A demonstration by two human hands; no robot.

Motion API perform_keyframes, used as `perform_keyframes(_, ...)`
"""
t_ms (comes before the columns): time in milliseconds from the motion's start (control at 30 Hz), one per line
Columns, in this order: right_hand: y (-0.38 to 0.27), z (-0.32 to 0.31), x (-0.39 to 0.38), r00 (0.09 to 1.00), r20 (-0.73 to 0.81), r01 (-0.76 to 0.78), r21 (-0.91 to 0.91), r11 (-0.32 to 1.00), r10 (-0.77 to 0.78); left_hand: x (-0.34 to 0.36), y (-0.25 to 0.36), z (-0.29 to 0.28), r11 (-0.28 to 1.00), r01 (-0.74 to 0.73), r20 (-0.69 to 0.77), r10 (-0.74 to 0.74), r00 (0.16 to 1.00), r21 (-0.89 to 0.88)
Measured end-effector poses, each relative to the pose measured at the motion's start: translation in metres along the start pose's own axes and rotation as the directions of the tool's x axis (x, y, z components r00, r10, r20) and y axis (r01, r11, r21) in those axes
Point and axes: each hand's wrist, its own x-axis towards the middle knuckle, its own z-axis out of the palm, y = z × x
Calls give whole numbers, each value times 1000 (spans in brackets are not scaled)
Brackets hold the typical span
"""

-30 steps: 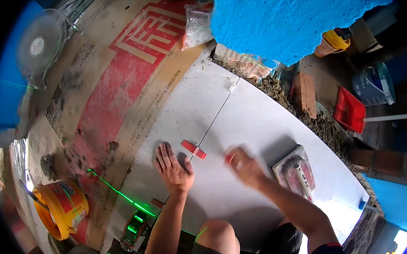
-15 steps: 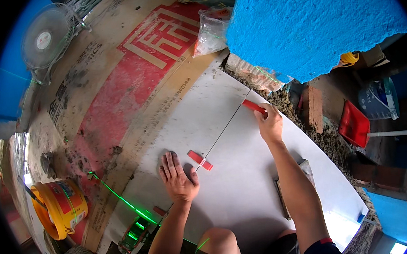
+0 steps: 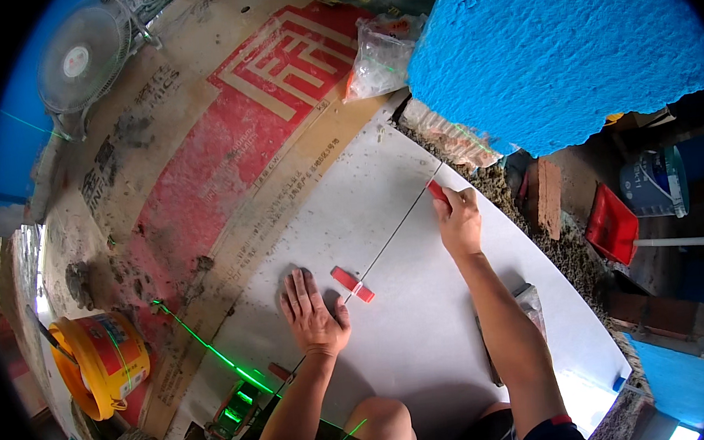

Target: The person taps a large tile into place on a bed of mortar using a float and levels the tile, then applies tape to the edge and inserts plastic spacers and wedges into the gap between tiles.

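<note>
My right hand (image 3: 458,224) pinches a red tile-levelling wedge (image 3: 437,189) near the far end of the thin joint (image 3: 394,231) between two pale floor tiles. The wedge's tip reaches that joint; the rest is hidden by my fingers. Flat on the left tile (image 3: 318,210), beside the joint, rests my left hand (image 3: 314,318), fingers stretched out and holding nothing. Just right of it, a second red wedge (image 3: 352,285) lies across the joint through a small white clip (image 3: 356,288). The right tile (image 3: 419,330) extends beneath my right forearm, which partly covers a block-like tool (image 3: 530,305).
A laser level (image 3: 233,413) casts green lines at lower left, near a yellow bucket (image 3: 103,364). Printed cardboard (image 3: 199,162) covers the floor leftward, with a fan (image 3: 83,55) beyond. A blue wall corner (image 3: 553,47) juts in; a red dustpan (image 3: 613,224) stands right.
My right fingers have shifted closer to the joint along the wedge, and less of it shows. My left hand stays flat on the tile. The whole view has shifted slightly.
</note>
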Motion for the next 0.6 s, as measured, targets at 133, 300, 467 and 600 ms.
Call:
perform_keyframes(133, 9, -6, 10, 995, 30, 97, -26, 995, -97, 0, 0, -1, 1000, 0, 6, 0, 1000, -9)
perform_keyframes(300, 9, -9, 22, 993, 64, 105, -46, 993, -102, 0, 0, 0, 1000, 10, 17, -9, 1000, -23)
perform_keyframes(467, -2, 4, 19, 997, 73, 3, -61, 998, 1, 0, -1, 3, 1000, -15, -31, 14, 999, -10)
perform_keyframes(600, -6, 7, 17, 1000, -31, -1, 62, 998, 2, 0, -1, 5, 999, -51, -76, 51, 996, -2)
